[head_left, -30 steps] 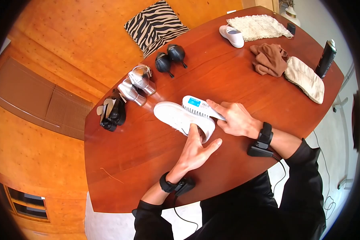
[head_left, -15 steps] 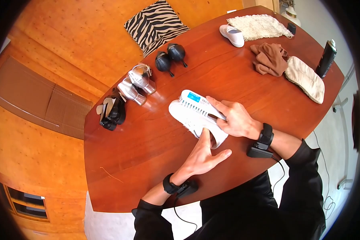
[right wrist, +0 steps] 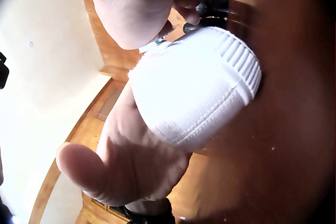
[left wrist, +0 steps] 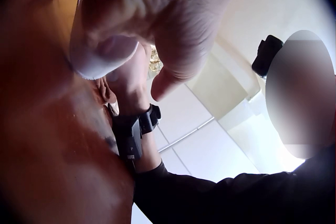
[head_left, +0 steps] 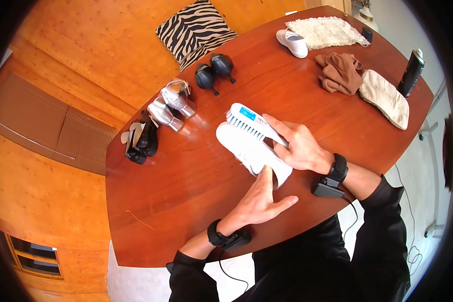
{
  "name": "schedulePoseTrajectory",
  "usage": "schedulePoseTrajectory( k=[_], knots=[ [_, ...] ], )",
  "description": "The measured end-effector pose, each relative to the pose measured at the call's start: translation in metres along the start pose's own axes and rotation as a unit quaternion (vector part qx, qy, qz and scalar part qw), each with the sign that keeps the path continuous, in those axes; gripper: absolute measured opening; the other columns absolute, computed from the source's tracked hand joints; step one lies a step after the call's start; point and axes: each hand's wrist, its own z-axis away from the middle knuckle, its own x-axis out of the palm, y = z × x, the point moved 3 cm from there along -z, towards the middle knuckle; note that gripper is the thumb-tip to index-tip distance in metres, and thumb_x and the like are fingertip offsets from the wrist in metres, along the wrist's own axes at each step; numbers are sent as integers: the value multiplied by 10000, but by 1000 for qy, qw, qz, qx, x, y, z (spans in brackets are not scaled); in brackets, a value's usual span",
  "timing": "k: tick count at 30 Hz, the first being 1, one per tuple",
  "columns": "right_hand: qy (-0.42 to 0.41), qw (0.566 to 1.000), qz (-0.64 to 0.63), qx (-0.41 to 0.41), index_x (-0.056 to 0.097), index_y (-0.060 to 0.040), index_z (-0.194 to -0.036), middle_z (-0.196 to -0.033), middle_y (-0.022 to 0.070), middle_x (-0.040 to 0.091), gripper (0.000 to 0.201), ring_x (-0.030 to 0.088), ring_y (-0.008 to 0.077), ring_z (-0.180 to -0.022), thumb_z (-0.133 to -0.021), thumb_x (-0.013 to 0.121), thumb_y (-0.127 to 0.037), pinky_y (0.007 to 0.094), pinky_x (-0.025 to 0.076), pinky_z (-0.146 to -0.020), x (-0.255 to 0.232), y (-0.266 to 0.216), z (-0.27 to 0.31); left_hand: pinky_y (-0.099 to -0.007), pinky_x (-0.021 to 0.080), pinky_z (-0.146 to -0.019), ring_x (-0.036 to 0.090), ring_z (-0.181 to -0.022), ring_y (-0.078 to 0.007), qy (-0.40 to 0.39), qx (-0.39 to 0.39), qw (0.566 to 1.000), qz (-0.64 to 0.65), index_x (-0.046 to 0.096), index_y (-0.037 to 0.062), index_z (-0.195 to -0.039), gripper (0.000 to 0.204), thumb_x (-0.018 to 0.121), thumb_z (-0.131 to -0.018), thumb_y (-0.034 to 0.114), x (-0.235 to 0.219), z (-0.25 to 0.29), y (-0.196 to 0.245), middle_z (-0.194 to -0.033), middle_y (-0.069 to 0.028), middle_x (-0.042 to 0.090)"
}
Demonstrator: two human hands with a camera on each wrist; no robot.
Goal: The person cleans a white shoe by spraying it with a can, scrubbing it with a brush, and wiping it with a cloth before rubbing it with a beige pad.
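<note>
Head view: holding a scrub brush (head_left: 249, 117) in the right hand (head_left: 305, 151), with fingers curled around its handle; apparently midway through brushing a laced white sneaker (head_left: 241, 144) over the table (head_left: 186, 211). Perhaps left to brush: another sneaker (head_left: 295, 46), well apart.

Left wrist view: steadying the shoe with the left hand (left wrist: 173, 19), with thumb apart, finger curl hidden.

Right wrist view: showing a glare-washed heel; impossible to judge cleanliness.

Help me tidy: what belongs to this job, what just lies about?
Job:
white lace-up shoe
white blue-labelled brush
its likely mate

Probably idle:
shiny silver heels
black stiletto heels
black strappy shoes
zebra-striped cushion
crumpled brown cloth
tall black can
</note>
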Motion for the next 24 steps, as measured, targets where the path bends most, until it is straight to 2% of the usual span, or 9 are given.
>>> schedulePoseTrajectory(
  k=[3,5,6,8,14,24],
  knots=[
    [48,998,-17,-37,421,40,-1290,-826,225,596,611,602,365,-678,-699,531,-65,407,506,-643,-2,0,-2,-397,400,-807,440,-918,-306,5,18,999,-32,247,-128,-1200,781,673,-786,378,1,1,1,-1047,-256,399],
    [63,996,-23,-50,424,64,-1269,-871,242,602,552,610,379,-718,-759,548,-104,410,504,-666,-4,-2,-2,-335,369,-731,378,-826,-193,-2,0,999,-48,281,-90,-1159,715,694,-780,354,1,1,2,-943,-132,385],
    [62,997,-23,-51,424,64,-1269,-871,242,602,552,610,379,-718,-759,548,-104,410,504,-666,-3,-2,-2,-335,369,-731,378,-826,-193,-1,0,999,-47,281,-90,-1159,715,694,-780,354,2,1,2,-943,-132,385],
    [75,994,-27,-69,406,72,-1272,-916,259,601,521,610,399,-761,-826,547,-156,418,500,-693,-2,-2,-3,-420,391,-736,428,-813,-314,18,40,998,-53,312,-110,-1085,675,659,-795,391,2,1,5,-933,-229,396],
    [111,989,-44,-88,370,28,-1319,-934,261,597,478,600,404,-809,-907,479,-189,422,485,-729,-7,-6,-4,-415,375,-692,400,-755,-299,0,38,996,-86,332,-51,-940,574,652,-800,405,2,2,6,-842,-200,380],
    [66,994,-71,-51,360,-20,-1357,-834,226,586,473,584,367,-713,-924,443,-192,415,463,-663,3,0,0,-403,372,-681,392,-757,-279,10,49,997,-54,329,-50,-952,573,658,-800,393,0,1,1,-850,-186,371]
  ],
)
